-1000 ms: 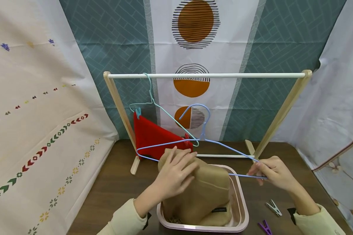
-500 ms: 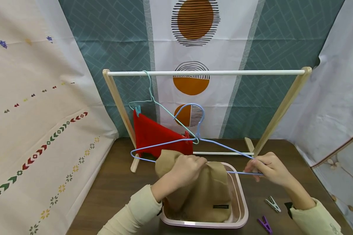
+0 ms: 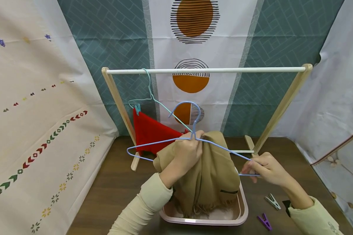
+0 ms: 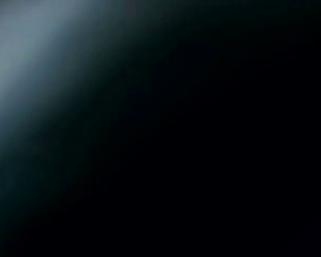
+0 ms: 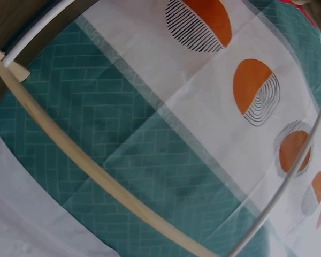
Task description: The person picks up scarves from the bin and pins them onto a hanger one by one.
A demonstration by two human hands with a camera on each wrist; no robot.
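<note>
In the head view my left hand (image 3: pixel 188 151) grips a bunched part of a tan fringed scarf (image 3: pixel 216 169), raised close to the neck of a light blue hanger (image 3: pixel 199 112). The scarf drapes over the hanger's lower bar, and its fringe hangs down into a pink basket (image 3: pixel 204 222). My right hand (image 3: pixel 267 168) holds the hanger by its right end, keeping it upright above the basket. The left fingertips are partly hidden behind the hanger and cloth. Nearly all black, the left wrist view shows no hand; the right wrist view shows none either.
Behind stands a drying rack with a white rail (image 3: pixel 253 70). A mint hanger (image 3: pixel 149 81) on its left side carries a red cloth (image 3: pixel 151 132), clipped by a blue clothespin (image 3: pixel 137 109). A grey clothespin (image 3: pixel 272 201) and a purple clothespin (image 3: pixel 264 222) lie right of the basket.
My left hand has gone from lying on the scarf with spread fingers to gripping it, then lifted it up toward the hanger's neck. The hanger has shifted slightly left.
</note>
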